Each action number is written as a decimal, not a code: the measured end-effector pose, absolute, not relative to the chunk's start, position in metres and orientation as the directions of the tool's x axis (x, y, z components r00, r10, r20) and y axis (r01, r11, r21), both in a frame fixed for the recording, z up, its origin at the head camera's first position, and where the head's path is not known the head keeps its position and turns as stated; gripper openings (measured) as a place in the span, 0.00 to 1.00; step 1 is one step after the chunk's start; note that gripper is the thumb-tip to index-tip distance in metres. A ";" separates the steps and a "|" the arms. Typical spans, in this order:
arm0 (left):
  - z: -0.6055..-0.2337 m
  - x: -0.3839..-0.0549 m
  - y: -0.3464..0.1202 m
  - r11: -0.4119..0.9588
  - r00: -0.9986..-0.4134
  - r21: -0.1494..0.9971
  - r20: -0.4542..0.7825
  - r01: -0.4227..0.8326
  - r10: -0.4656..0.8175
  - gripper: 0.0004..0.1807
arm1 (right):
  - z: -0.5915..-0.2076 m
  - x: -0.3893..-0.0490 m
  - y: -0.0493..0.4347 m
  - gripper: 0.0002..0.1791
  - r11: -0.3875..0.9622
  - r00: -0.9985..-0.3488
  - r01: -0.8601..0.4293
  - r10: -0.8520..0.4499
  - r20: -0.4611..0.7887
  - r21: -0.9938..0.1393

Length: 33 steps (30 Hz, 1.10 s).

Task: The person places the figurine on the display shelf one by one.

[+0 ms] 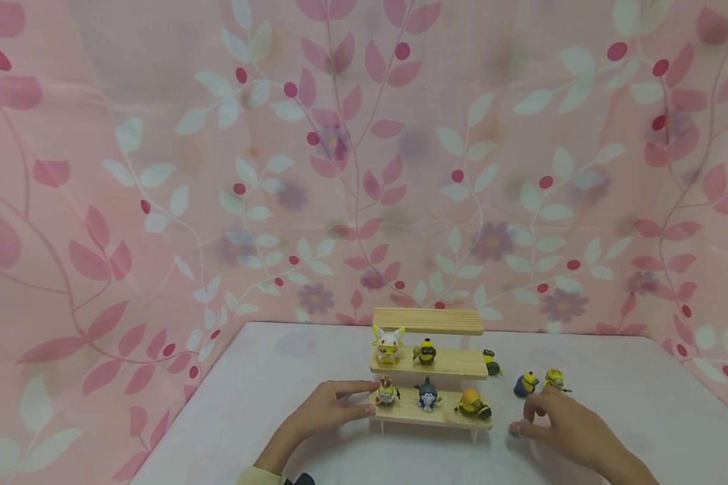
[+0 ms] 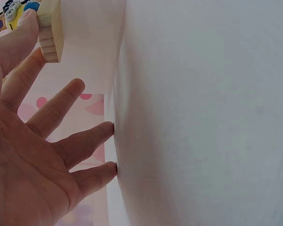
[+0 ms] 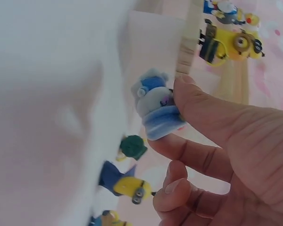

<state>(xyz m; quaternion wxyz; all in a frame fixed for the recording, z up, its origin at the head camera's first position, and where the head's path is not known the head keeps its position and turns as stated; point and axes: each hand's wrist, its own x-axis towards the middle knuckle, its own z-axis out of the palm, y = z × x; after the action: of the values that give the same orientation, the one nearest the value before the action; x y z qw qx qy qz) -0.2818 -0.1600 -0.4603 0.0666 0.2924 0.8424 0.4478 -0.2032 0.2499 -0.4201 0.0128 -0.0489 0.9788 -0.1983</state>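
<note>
A three-tier wooden display shelf [image 1: 455, 362] stands on the white table. At the left end of its lowest board, my left hand [image 1: 330, 409] pinches the wood between thumb and index finger, with its other fingers spread. My right hand [image 1: 573, 430], right of the shelf, pinches a small blue-and-white figurine [image 3: 155, 106] between thumb and index finger, near the tabletop. The lowest board carries a crowned figurine [image 1: 386, 392], a grey-topped figurine [image 1: 427, 396] and an orange-and-yellow figurine [image 1: 473, 404]. On the middle board are a white-hooded figurine [image 1: 388, 347] and a yellow minion figurine [image 1: 426, 352].
Beside the shelf on the right are a green-and-yellow figurine [image 1: 491, 364], a blue-and-yellow minion [image 1: 526, 384] and another yellow minion [image 1: 555, 378], the last two just beyond my right hand. A pink leaf-patterned curtain [image 1: 364, 168] hangs behind the table.
</note>
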 end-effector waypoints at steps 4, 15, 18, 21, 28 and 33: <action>-0.461 -0.283 -0.160 0.426 -0.822 0.797 0.147 0.427 0.550 0.22 | -0.412 -0.201 0.253 0.18 0.914 -0.993 -0.115 -0.111 0.035 -0.389; -0.461 -0.284 -0.160 0.428 -0.826 0.801 0.140 0.418 0.546 0.22 | -0.399 -0.198 0.260 0.19 0.915 -0.980 -0.181 -0.139 0.140 -0.361; -0.460 -0.283 -0.160 0.430 -0.824 0.799 0.140 0.422 0.548 0.22 | -0.393 -0.198 0.261 0.19 0.912 -0.977 -0.195 -0.148 0.153 -0.362; -0.459 -0.282 -0.159 0.433 -0.825 0.797 0.139 0.422 0.548 0.22 | -0.387 -0.200 0.261 0.20 0.908 -0.976 -0.201 -0.152 0.157 -0.367; -0.458 -0.282 -0.159 0.443 -0.823 0.786 0.142 0.431 0.550 0.22 | -0.373 -0.205 0.258 0.20 0.897 -0.978 -0.202 -0.160 0.135 -0.393; -0.459 -0.282 -0.159 0.438 -0.823 0.791 0.139 0.426 0.550 0.23 | -0.367 -0.207 0.256 0.20 0.879 -0.972 -0.230 -0.183 0.150 -0.417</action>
<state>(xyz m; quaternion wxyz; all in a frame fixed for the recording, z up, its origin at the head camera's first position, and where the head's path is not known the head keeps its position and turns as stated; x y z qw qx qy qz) -0.2817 -0.1593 -0.4590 0.0697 0.2888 0.8451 0.4444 -0.2065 0.2561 -0.3674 -0.0528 -0.1068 0.9679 -0.2215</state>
